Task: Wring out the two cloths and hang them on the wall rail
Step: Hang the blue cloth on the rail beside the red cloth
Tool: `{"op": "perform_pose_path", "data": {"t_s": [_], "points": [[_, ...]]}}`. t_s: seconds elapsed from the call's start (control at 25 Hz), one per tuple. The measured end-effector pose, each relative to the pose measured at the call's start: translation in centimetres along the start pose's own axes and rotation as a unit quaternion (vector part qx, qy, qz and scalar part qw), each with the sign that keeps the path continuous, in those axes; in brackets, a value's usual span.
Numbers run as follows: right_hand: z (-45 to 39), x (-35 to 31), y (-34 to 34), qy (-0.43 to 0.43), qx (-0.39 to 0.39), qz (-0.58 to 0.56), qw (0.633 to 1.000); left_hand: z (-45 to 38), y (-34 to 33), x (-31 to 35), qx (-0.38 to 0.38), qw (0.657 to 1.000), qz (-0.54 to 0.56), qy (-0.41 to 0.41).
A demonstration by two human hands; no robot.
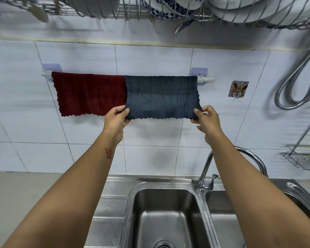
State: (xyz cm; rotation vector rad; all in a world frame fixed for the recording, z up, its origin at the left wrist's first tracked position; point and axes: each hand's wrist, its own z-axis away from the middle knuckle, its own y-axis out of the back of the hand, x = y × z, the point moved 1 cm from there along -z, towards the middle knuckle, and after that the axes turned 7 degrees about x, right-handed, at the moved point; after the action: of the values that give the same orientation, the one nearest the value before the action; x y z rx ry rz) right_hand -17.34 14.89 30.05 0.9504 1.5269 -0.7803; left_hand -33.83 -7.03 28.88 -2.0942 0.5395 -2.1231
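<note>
Steel sink [166,192]: nearest, a stainless basin with a drain at the bottom edge; a second basin shows partly to its right.
Surface [25,190]: pale counter to the left of the sink, running up to the tiled wall.
Tap [206,178]: chrome, curved spout, standing between the two basins, partly behind the right forearm.
Left hand [115,118]: raised toward the wall, thumb and fingers pinching the lower left corner of the dark blue cloth [161,96].
Right hand [207,119]: raised likewise, pinching the lower right corner of the same cloth.
Dark blue cloth: draped over the right half of the wall rail [206,79], lower edge held out between both hands.
Dark red cloth [89,93]: hanging on the left half of the rail, its right edge touching the blue one; no hand on it.
Wall rail: white bar on two lilac adhesive mounts, fixed to the white tiles.
Hook [238,89]: small patterned sticker hook, just right of the rail.
Hose [297,81]: metal, coiled, far right on the wall.
Wire shelf [301,158]: right edge, below the hose.
Dish rack [168,9]: overhead, farthest up, holding plates and bowls.
</note>
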Motion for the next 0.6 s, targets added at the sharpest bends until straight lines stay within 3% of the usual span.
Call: {"op": "perform_pose_path", "data": {"t_s": [0.28, 0.6], "points": [[-0.2, 0.1, -0.1, -0.002, -0.007, 0.003, 1.0, -0.2, 0.4, 0.6, 0.011, 0.995, -0.053, -0.088], [-0.5, 0.4, 0.1, 0.015, -0.014, 0.031, 0.999, -1.0, 1.3, -0.2, 0.03, 0.965, -0.181, -0.185]]}}
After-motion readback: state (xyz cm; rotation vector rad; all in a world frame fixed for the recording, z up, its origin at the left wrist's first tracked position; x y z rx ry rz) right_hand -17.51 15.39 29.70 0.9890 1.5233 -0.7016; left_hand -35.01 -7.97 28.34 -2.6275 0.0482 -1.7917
